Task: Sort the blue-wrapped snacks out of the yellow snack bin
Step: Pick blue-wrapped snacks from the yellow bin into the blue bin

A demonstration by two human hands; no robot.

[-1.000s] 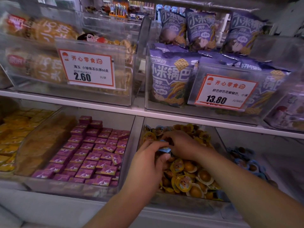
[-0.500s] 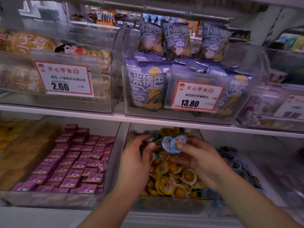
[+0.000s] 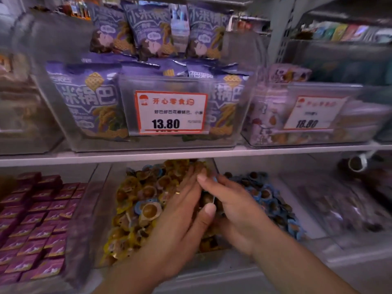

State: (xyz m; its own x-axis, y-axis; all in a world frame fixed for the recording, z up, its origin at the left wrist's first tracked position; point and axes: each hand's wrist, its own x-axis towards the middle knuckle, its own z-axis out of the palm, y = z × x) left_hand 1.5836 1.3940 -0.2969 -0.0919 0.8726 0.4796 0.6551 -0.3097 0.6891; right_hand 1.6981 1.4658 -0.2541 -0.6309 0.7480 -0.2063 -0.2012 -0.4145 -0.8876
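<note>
The yellow snack bin (image 3: pixel 101 213) is a clear tub on the lower shelf, heaped with round yellow-wrapped snacks (image 3: pixel 131 185). A blue-wrapped snack (image 3: pixel 148 211) lies among them, left of my hands. My left hand (image 3: pixel 180 219) rests flat on the pile with straight fingers and its thumb out to the right. My right hand (image 3: pixel 231 204) is curled at the bin's right side, pinching thin blue-wrapped snacks (image 3: pixel 213 200) seen edge-on between thumb and fingers. The two hands touch. A pile of blue-wrapped snacks (image 3: pixel 267 198) fills the neighbouring bin to the right.
Purple boxed sweets (image 3: pixel 38 225) fill the bin on the left. Above, a white shelf edge (image 3: pixel 191 154) carries a clear tub of purple snack bags (image 3: pixel 89 98) with a 13.80 price tag (image 3: pixel 170 112). A further tub with an 18.80 tag (image 3: pixel 314 113) stands right.
The view has swung to the right and closer. My right hand has dropped from above the pile to the bin's right side with the blue snacks. My left hand has flattened onto the yellow snacks.
</note>
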